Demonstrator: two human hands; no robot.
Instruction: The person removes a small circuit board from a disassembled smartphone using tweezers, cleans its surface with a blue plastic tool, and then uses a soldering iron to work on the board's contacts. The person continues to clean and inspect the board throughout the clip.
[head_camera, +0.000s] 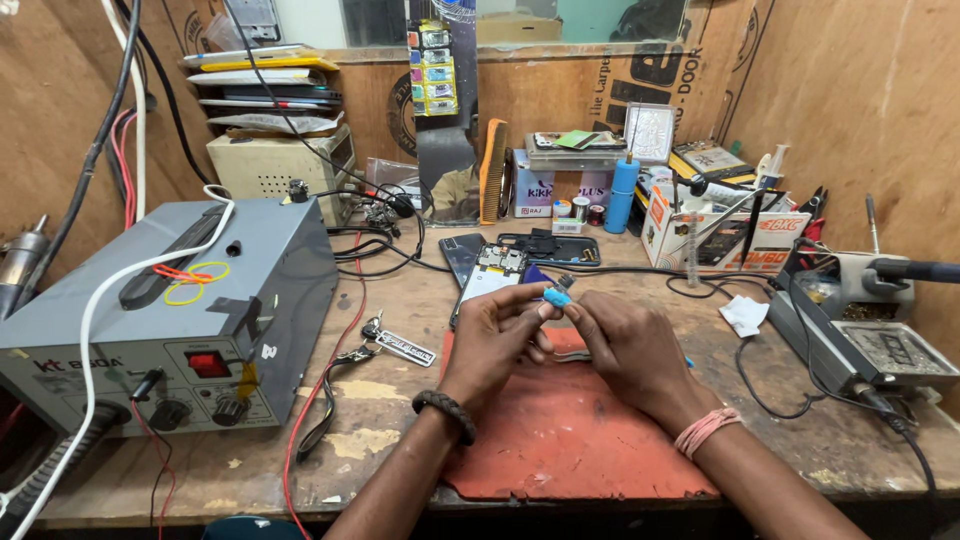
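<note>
Both my hands meet above the red work mat at the middle of the bench. My left hand, with a dark braided band on its wrist, and my right hand, with a pink band, pinch a small light-blue tool between their fingertips. A dark tip sticks out of the tool's far end. Just beyond my fingers lies an opened phone with its circuit board showing, next to a dark phone back cover.
A grey rework station with knobs, red switch and cables fills the left. Tweezers and a metal tag lie by the mat. A soldering stand and tool sit at right, boxes and a blue bottle at the back.
</note>
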